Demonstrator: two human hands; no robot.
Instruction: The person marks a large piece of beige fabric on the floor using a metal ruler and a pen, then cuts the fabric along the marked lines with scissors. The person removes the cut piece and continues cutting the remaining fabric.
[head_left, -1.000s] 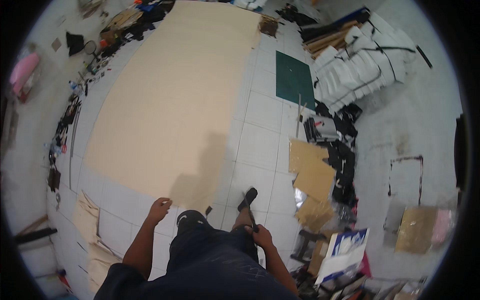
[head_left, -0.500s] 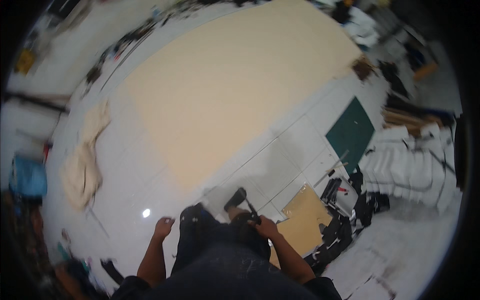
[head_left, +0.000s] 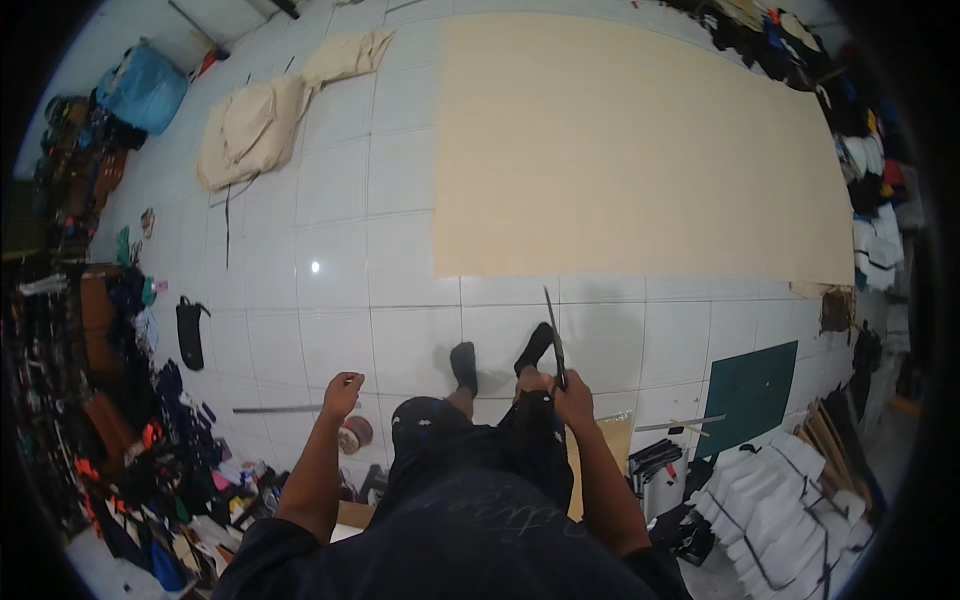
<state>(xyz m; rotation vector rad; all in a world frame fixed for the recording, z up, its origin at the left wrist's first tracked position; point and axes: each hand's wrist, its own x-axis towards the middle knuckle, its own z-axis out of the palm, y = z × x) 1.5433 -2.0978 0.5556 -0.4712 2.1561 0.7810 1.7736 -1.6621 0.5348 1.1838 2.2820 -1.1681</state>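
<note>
My right hand grips the dark handle of what looks like a pair of scissors beside my right knee. Its long, thin blade points forward and away from me, over the floor tiles. Held out at my left side, my left hand has its fingers loosely curled in, and I see nothing in them. A large flat cream sheet lies on the tiled floor ahead and to the right. The blade's tip shows just short of the sheet's near edge, apart from it.
Bunched cream cloth and a blue bag lie at the far left. A black pouch and a metal ruler are nearer. A green mat and strapped white bundles are at right. Piled materials line the left.
My view has turned left, so the cream sheet now sits farther right and the bunched cloth farther up. Both my feet now show. The scissors stay in my right hand, blade pointing forward.
</note>
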